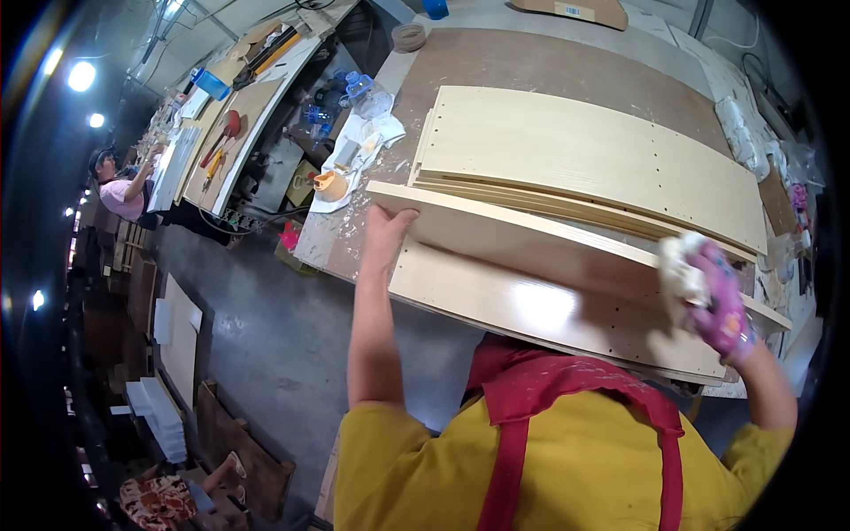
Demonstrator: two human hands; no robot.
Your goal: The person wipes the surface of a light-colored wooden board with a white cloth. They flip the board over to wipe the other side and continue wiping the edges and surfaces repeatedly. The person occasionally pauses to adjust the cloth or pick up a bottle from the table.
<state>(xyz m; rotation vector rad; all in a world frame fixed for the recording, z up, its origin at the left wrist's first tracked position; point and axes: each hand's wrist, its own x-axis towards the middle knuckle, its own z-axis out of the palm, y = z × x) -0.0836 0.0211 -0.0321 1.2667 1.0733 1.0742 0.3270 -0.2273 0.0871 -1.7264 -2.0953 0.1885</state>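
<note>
A long pale wooden panel (531, 248) stands tilted on its edge at the near side of the workbench. My left hand (382, 241) grips its left end, bare. My right hand (722, 310), in a purple glove, presses a white cloth (677, 265) against the panel's right part. Under it lies a glossy pale panel (531, 305), flat on the bench. Behind these a stack of similar pale panels (584, 150) rests on the brown bench top (531, 71).
White rags, an orange cup (329, 184) and blue-capped bottles (359, 88) sit at the bench's left corner. A second long bench with tools (221, 133) runs to the left, where a person in pink (119, 186) works. Boards lean on the grey floor (181, 341).
</note>
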